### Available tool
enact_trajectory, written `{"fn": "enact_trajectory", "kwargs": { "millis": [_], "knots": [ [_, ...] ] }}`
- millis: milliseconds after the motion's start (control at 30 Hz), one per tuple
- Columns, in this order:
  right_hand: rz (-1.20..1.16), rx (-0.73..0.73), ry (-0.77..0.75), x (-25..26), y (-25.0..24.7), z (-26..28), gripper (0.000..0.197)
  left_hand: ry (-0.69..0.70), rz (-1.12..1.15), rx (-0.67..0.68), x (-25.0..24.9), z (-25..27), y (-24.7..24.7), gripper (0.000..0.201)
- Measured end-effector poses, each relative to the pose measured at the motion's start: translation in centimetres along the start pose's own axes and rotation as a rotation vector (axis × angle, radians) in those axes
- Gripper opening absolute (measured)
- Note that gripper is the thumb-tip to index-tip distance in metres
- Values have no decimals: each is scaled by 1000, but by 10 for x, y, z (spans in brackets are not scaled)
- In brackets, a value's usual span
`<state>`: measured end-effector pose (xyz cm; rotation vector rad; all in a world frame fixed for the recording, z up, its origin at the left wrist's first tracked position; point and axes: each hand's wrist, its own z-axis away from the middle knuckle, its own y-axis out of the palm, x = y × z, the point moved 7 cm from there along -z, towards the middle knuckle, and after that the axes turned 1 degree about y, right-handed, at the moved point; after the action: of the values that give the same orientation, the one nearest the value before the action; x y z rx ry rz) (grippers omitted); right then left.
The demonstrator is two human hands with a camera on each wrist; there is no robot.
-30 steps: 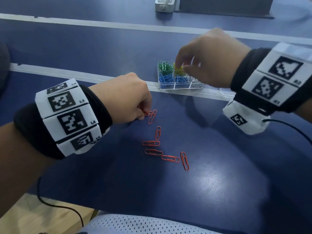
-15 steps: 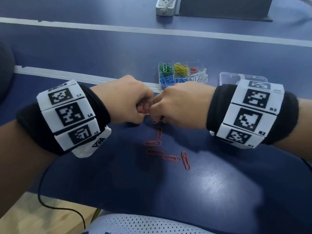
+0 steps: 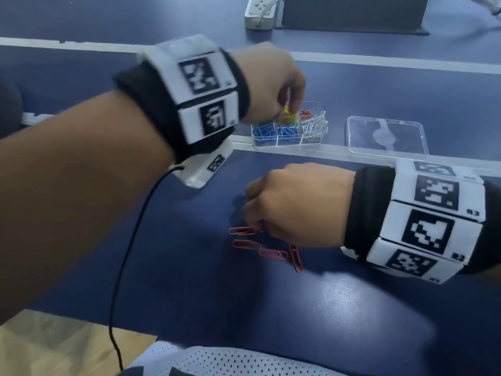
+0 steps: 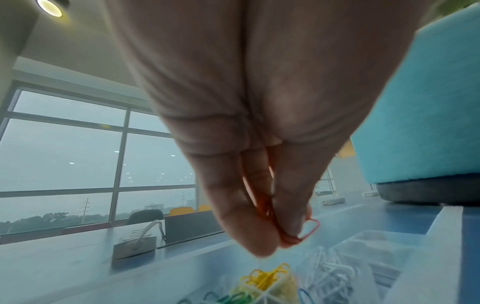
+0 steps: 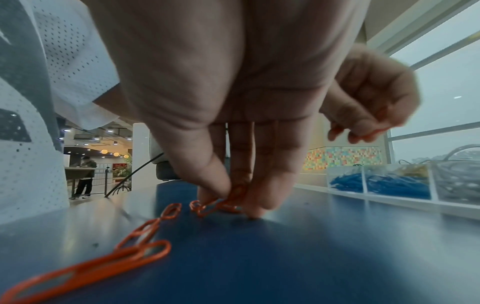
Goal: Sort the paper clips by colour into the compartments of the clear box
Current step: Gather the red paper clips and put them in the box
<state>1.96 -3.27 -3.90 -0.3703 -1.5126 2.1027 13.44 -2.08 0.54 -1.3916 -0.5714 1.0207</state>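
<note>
The left hand [image 3: 267, 82] hangs above the clear box [image 3: 288, 130], its fingertips pressed together round a small bunch of orange paper clips [image 4: 291, 226]; one loop sticks out beside the thumb in the left wrist view, directly over the yellow clips [image 3: 288, 116] and just short of the compartment holding red clips [image 3: 306, 113]. The box sits on a pale strip at the far edge of the blue bench [image 3: 352, 308], with blue clips [image 3: 264, 132] in its two nearer left compartments and white clips [image 3: 314, 127] in the nearer right one; green clips [image 4: 228, 298] show beside the yellow ones in the left wrist view. The clear lid [image 3: 386, 137] lies flat just to the right of the box. The right hand [image 3: 295, 204] is lower and nearer, knuckles up, thumb and fingers pinching one orange clip [image 5: 228, 202] against the bench. Four loose orange clips [image 3: 267, 249] lie in a ragged line just beside and below that hand, touching or nearly touching end to end. A power strip [image 3: 261, 12] rests far behind.
</note>
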Motion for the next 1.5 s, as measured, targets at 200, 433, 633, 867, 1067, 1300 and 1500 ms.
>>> {"fn": "enact_trajectory", "kwargs": {
  "millis": [200,433,633,867,1067,1300,1500],
  "knots": [
    [-5,-1,46,-6,4,25,26,34,-117,7,-21,-48,4,34],
    [-133,65,77,-8,22,45,22,84,-160,54,-33,-62,12,26],
    [-169,84,87,-7,26,43,22,67,-40,-82,-28,-58,5,23],
    [-83,94,63,-4,27,44,19,39,7,-103,-10,-30,-3,13],
    [-91,52,115,-16,25,42,17,57,-50,118,-10,19,18,8],
    [-98,-98,-129,6,16,47,17,-3,14,365,1,83,56,28],
    [-55,-51,-249,20,30,50,8,34,-122,363,-3,96,77,58]
  ]
}}
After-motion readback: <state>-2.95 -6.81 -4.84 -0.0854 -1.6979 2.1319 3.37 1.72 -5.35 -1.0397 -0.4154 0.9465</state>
